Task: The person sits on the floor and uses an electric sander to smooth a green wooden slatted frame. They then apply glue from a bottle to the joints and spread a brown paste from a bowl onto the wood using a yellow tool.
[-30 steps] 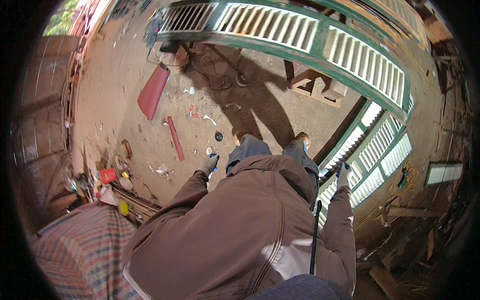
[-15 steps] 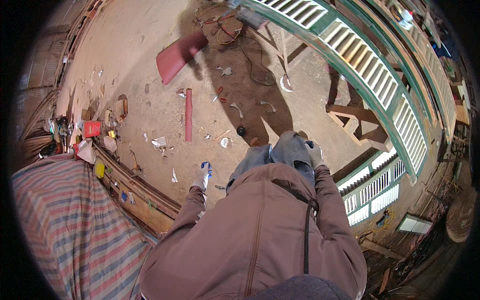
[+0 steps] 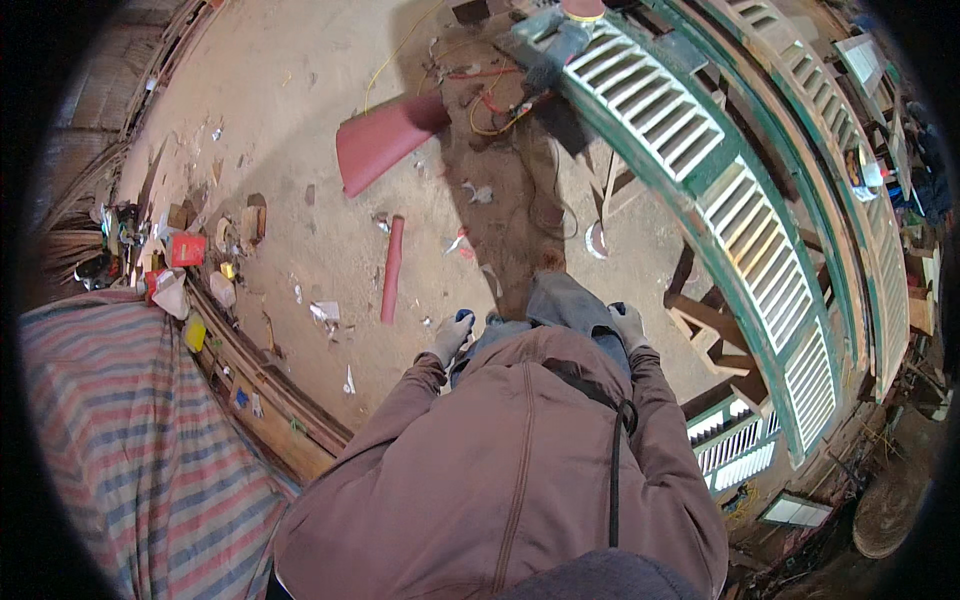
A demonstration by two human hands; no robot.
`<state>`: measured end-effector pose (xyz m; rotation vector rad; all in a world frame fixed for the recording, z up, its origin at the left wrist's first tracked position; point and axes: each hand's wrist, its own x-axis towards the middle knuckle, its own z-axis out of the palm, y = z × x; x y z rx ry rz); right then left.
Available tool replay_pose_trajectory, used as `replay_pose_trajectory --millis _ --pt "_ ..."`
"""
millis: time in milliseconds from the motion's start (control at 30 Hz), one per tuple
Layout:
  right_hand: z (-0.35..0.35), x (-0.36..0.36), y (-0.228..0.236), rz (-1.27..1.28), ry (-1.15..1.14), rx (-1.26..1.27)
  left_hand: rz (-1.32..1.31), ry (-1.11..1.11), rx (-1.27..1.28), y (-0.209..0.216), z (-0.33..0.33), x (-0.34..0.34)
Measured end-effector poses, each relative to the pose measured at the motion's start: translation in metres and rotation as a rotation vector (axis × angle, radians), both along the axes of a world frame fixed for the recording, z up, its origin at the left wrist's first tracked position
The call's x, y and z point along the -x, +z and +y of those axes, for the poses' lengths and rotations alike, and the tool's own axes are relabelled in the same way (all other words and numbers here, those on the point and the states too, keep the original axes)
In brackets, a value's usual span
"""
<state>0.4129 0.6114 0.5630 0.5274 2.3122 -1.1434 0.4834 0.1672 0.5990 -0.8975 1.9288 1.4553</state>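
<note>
Your left hand [image 3: 447,338] hangs gloved at your side, fingers loosely curled around a small blue thing [image 3: 464,316] — what it is you cannot tell; your right hand [image 3: 630,327], gloved too, hangs by your hip with the fingers bent, holding nothing that shows. Half a second back the view sat more to the left; it has since swung right, so the green louvred shutter frame [image 3: 745,230] on its wooden trestle [image 3: 705,320] now lies just right of you, nearer your right hand. Far ahead a red pipe [image 3: 391,268] lies on the sandy floor [image 3: 290,130], a red sheet [image 3: 385,140] beyond it; at left, a striped tarpaulin [image 3: 110,440] and scattered tins.
</note>
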Motion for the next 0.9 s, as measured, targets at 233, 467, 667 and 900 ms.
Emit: replay_pose_trajectory --millis 233,467,667,900 --pt "-0.029 0.153 0.087 0.087 -0.212 0.144 0.215 -0.297 0.227 0.038 0.012 0.221" --pt "-0.103 0.262 0.096 0.323 -0.286 0.168 0.672 -0.205 -0.008 0.076 -0.005 0.451" --pt "-0.238 0.426 0.153 0.435 -0.314 -0.357 0.798 -0.337 -0.170 0.107 0.013 0.682" --pt "-0.271 0.517 0.129 0.259 -0.704 -0.458 0.668 -0.576 -0.436 0.155 0.073 0.866"
